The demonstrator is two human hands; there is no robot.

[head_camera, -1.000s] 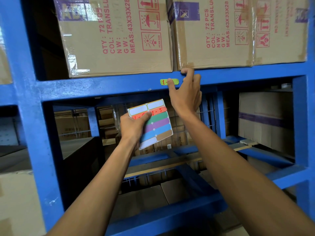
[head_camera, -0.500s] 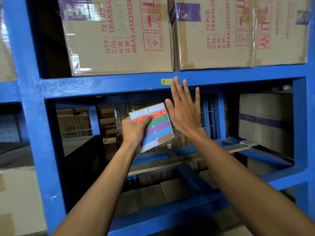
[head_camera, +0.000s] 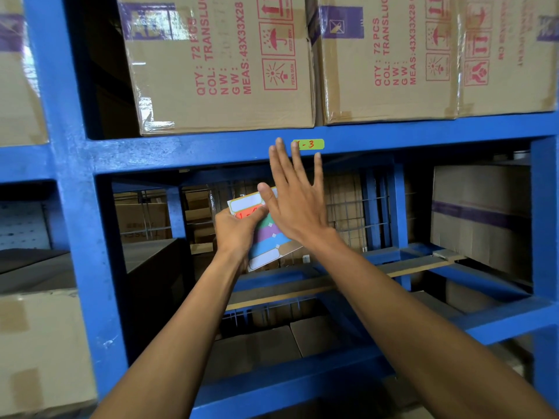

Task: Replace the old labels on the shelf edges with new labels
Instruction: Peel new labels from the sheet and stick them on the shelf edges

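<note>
Green label stuck on blue shelf edge, long axis level. Right hand flat, fingers straight, empty, just below label, fingertips seemingly touching its left end. Left hand grips sticker sheet lower down, farther away.

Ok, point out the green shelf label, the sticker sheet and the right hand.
green shelf label [head_camera: 311, 144], head view, on its middle by the red writing.
sticker sheet [head_camera: 267, 248], head view, on the blue strip.
right hand [head_camera: 298, 204], head view, back of the hand.

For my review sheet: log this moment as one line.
left hand: grips label sheet | right hand: open, off green label | label: stuck on shelf edge
</note>
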